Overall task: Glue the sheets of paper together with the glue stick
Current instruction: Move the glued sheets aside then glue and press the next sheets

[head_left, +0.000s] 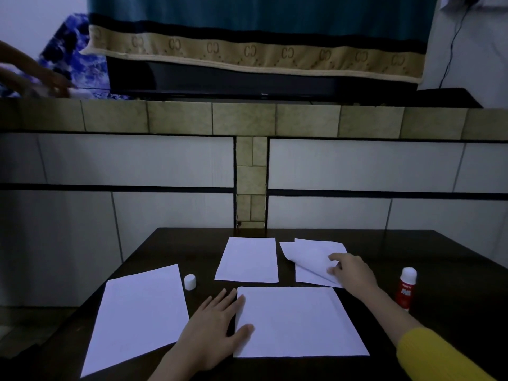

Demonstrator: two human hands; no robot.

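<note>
The glue stick [406, 288] stands upright on the dark table [439, 270], long axis vertical, uncapped white tip up; its red label carries white writing too small to read. Its white cap [190, 281] sits far to the left of the glue stick, past all but one of the sheets. The right hand [353, 272], just left of the glue stick, pinches the near corner of a small sheet [310, 261] between thumb and curled fingers, peeling it up off another sheet beneath. A second small sheet [247, 259] lies flat further left. Nearer the viewer than the glue stick, the large sheet [297, 323] lies flat with its long side running left-right; the left hand [213, 329] lies flat, fingers spread and straight, thumb and forefinger pressing its left edge. Another large sheet [137, 314] lies slanted beyond that hand, farthest from the glue stick
</note>
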